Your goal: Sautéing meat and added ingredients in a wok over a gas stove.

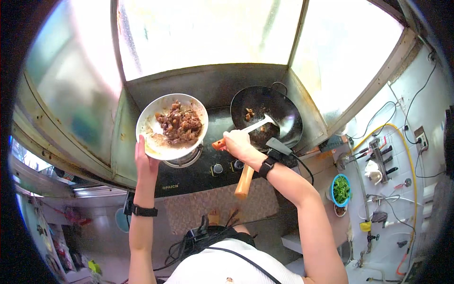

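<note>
My left hand [146, 159] grips the near left rim of a white bowl [150, 119], which is held above the left burner [184, 160] of a black gas stove. Brown cooked food, in chunks, [181, 124] lies in the bowl. A metal spatula [257, 125] with an orange-brown handle is in my right hand [236, 143]. Its blade is inside a black wok [291, 122] on the right side of the stove. A few bits of food [249, 114] remain in the wok. The wok's wooden handle [244, 184] points towards me, below my right wrist.
Metal-framed panels surround the stove [191, 186] at the back and sides. A gray device with a cable [280, 146] is by the wok's near edge. To the right are a blue-rimmed basket of greens [341, 191], knives on a wall rack [378, 159] and a yellow hose [411, 170].
</note>
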Demonstrator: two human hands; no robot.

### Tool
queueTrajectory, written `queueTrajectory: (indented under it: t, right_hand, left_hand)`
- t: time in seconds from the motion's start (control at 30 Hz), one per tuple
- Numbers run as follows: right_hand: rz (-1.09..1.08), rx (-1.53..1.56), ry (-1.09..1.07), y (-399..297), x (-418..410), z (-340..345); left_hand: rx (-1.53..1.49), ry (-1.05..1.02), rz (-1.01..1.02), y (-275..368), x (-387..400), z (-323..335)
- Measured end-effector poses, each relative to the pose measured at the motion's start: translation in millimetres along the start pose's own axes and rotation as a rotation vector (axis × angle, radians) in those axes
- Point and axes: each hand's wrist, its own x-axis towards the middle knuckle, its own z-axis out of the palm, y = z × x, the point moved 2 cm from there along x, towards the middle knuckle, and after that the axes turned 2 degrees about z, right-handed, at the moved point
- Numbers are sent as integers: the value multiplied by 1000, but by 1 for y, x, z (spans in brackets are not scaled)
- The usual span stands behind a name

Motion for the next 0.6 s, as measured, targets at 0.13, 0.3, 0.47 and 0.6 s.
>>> queueTrajectory:
  t: [0.13, 0.3, 0.47, 0.6]
  right_hand:
    - [17, -46, 17, 8, 11, 5]
    - [71, -86, 210, 57, -12, -75]
    - [59, 465, 485, 127, -63, -130]
    - [63, 679, 540, 144, -80, -116]
  left_hand:
    - [15, -16, -12, -5, 9, -10]
    - [-24, -10, 15, 4, 8, -8]
    - [33, 17, 2, 9, 3, 6]
    - [40, 39, 7, 10, -1, 7]
